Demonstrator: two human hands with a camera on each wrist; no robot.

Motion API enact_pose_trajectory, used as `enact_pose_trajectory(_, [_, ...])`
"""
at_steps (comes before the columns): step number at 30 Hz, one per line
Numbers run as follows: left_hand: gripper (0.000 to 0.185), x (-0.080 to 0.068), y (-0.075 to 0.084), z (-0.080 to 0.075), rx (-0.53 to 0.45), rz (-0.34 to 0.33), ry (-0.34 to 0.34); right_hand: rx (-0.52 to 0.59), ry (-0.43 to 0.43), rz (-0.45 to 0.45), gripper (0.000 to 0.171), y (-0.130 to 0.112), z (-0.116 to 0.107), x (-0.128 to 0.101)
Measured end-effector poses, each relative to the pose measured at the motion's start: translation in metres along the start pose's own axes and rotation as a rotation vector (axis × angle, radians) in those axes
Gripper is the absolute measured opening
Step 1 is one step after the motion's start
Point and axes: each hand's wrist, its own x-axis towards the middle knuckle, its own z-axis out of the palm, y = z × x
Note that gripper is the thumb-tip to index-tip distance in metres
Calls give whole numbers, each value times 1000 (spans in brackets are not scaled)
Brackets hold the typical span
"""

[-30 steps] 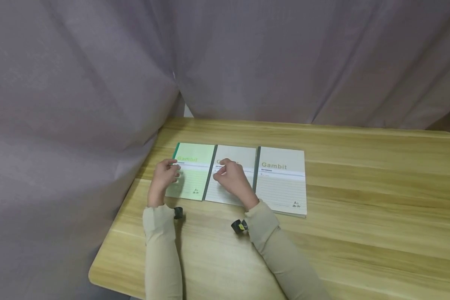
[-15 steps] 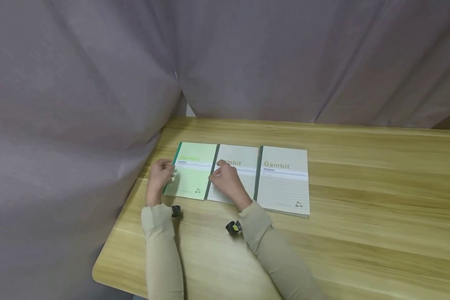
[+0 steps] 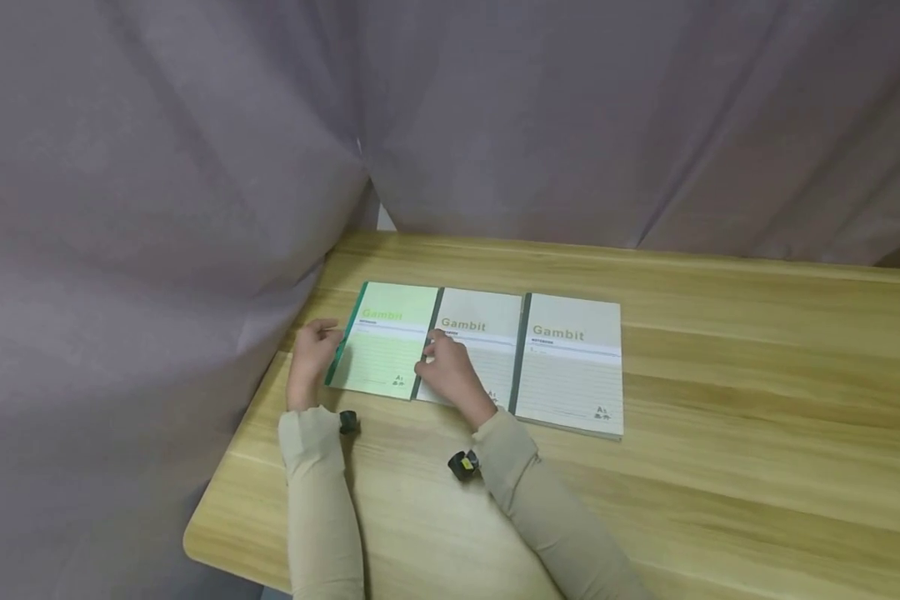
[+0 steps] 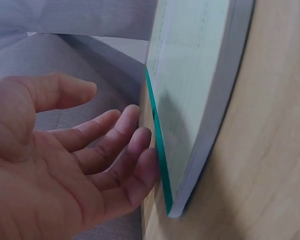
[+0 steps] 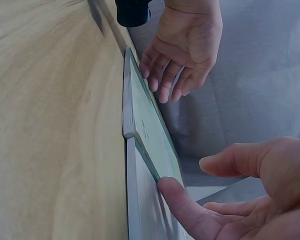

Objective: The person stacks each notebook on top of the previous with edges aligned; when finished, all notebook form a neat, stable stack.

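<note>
Three "Gambit" notebooks lie side by side toward the 10 o'clock part of the wooden tabletop (image 3: 720, 400): a green notebook (image 3: 387, 352) with a darker green spine at 9 o'clock of the row, a grey middle notebook (image 3: 480, 342) and a grey right notebook (image 3: 570, 367). The left hand (image 3: 309, 360) stands edge-on at the green spine, fingers (image 4: 125, 150) straight and relaxed, their tips touching it. The right hand (image 3: 450, 371) rests on the middle notebook, fingers loosely spread, one fingertip at the green cover's right edge. Since a second ago both hands have slid leftward, the left one off the green cover to its spine.
</note>
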Motion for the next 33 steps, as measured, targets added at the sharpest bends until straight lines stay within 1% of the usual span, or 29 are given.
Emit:
enact_pose_trajectory(2, [49, 0, 0, 0, 9, -2, 0, -5, 1, -5, 58, 1, 0, 0])
enact_pose_trajectory(7, [49, -1, 2, 1, 61, 13, 6, 9, 13, -7, 58, 1, -2, -1])
enact_pose_trajectory(9, [50, -1, 3, 1, 79, -5, 5, 14, 7, 1, 62, 0, -2, -2])
enact_pose_trajectory(13, [51, -5, 4, 1, 94, -57, 7, 8, -5, 6, 59, 1, -1, -4])
enact_pose_trajectory(17, [49, -8, 3, 3, 112, -61, 21, 4, -16, 6, 53, 2, -1, -5])
enact_pose_trajectory(20, [45, -9, 4, 5, 135, -54, 28, 2, -30, 14, 52, 3, -2, -6])
enact_pose_trajectory(26, [44, -9, 8, 6, 113, -70, 20, 7, -35, 17, 53, 3, -4, -6])
enact_pose_trajectory(33, [60, -8, 7, 6, 80, -76, 10, 10, -43, 37, 56, 3, -3, -6])
